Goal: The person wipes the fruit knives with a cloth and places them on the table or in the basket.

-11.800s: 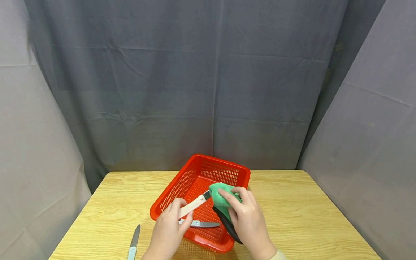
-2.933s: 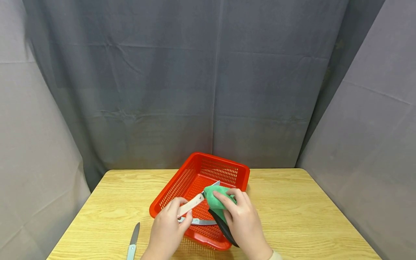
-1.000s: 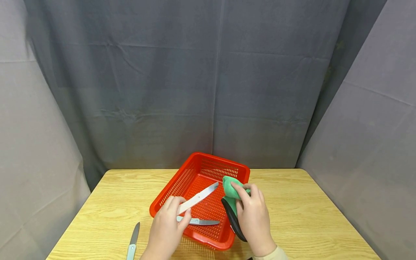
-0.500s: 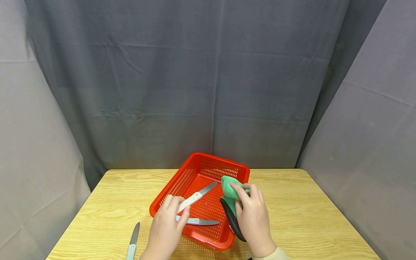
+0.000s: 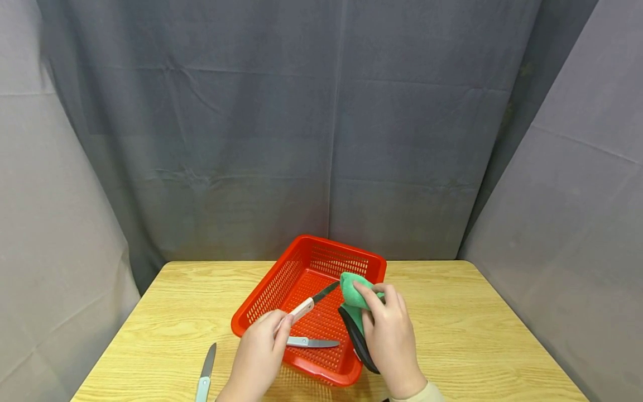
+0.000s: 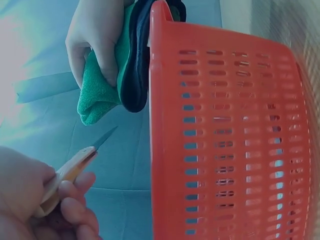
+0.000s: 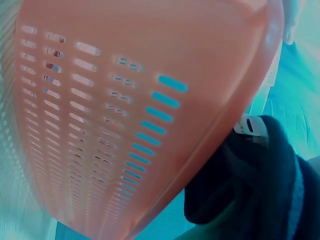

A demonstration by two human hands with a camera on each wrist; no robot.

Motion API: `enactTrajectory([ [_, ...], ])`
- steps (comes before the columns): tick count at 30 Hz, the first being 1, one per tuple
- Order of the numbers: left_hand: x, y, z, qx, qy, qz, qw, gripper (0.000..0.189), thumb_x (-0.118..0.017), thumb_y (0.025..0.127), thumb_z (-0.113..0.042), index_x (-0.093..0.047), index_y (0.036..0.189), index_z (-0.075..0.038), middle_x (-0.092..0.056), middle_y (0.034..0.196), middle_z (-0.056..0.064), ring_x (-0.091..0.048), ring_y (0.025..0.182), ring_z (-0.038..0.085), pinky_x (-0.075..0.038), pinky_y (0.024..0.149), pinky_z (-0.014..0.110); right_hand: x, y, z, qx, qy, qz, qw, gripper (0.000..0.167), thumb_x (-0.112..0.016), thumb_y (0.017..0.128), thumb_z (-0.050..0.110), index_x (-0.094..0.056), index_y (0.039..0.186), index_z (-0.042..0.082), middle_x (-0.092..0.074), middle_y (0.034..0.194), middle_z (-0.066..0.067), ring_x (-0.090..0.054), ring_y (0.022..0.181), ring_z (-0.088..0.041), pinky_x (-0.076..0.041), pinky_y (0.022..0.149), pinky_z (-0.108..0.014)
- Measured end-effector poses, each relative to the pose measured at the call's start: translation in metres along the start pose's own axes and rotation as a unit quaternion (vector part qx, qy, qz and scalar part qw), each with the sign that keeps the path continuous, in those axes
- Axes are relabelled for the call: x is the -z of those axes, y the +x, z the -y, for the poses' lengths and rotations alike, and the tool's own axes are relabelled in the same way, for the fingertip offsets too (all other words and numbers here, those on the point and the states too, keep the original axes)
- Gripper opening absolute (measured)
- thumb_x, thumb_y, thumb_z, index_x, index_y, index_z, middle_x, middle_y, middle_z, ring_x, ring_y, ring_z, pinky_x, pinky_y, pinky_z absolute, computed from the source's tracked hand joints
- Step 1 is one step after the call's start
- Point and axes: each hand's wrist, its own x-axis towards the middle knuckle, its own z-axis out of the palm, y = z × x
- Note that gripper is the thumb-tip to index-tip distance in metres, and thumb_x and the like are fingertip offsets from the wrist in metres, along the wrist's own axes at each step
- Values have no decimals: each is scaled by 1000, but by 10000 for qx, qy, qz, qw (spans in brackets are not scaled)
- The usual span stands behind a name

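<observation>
A knife (image 5: 303, 306) with a cream handle is held by my left hand (image 5: 258, 352), thumb and fingers round the handle, over the red basket. Its blade slants up and right, the tip close to a green cloth (image 5: 353, 290) with black trim. My right hand (image 5: 392, 336) pinches that cloth in a folded bunch above the basket's right side. In the left wrist view, a slot runs along the handle of the knife (image 6: 80, 159), and its tip points towards the cloth (image 6: 95, 97). The right wrist view catches the dark trim (image 7: 280, 165) and a white tag.
The red perforated basket (image 5: 351, 250) stands angled on the wooden table (image 5: 462, 324). Inside it lies a second knife (image 5: 321, 343) with a pale blue handle. A similar knife (image 5: 206, 371) lies on the table at the left. Grey curtains (image 5: 241, 139) surround the table.
Earlier the cloth was wrapped over the blade; it has since come off to the right, baring the blade. My left hand has turned the knife in its fingers, and the blade now looks darker.
</observation>
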Motion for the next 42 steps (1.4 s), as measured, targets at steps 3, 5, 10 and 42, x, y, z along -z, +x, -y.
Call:
enactTrajectory([
  [3, 1, 1, 0, 276, -263, 193, 9991, 23, -57, 106, -27, -70, 92, -13, -49, 67, -9, -37, 55, 1, -37, 52, 21, 0, 0, 1, 48, 7, 3, 10000, 60, -84, 71, -12, -75, 122, 18, -60, 106, -12, -56, 85, -26, -56, 68, -39],
  [5, 1, 2, 1, 492, -449, 287, 9974, 23, -57, 106, -27, -70, 95, -12, -49, 66, -8, -37, 54, 2, -36, 50, 22, 0, 0, 1, 102, 5, -5, 9999, 59, -84, 71, -12, -75, 121, 18, -60, 105, -12, -56, 84, -25, -56, 68, -39],
  [10, 0, 3, 4, 1097, -1117, 402, 9869, 19, -57, 106, -26, -69, 101, -12, -47, 64, -5, -35, 52, 4, -35, 49, 22, 0, 0, 2, 194, 25, 46, 9998, 59, -84, 71, -11, -75, 121, 19, -60, 104, -11, -56, 84, -24, -56, 67, -38],
  [42, -1, 7, 7, 1710, -2446, 593, 9526, 35, -80, 89, -14, -60, 118, -16, -58, 81, 3, -49, 62, 11, -43, 57, 23, -2, -3, 7, 671, 183, 386, 9968, 58, -84, 75, -6, -75, 122, 25, -62, 108, -7, -59, 91, -24, -58, 70, -36],
])
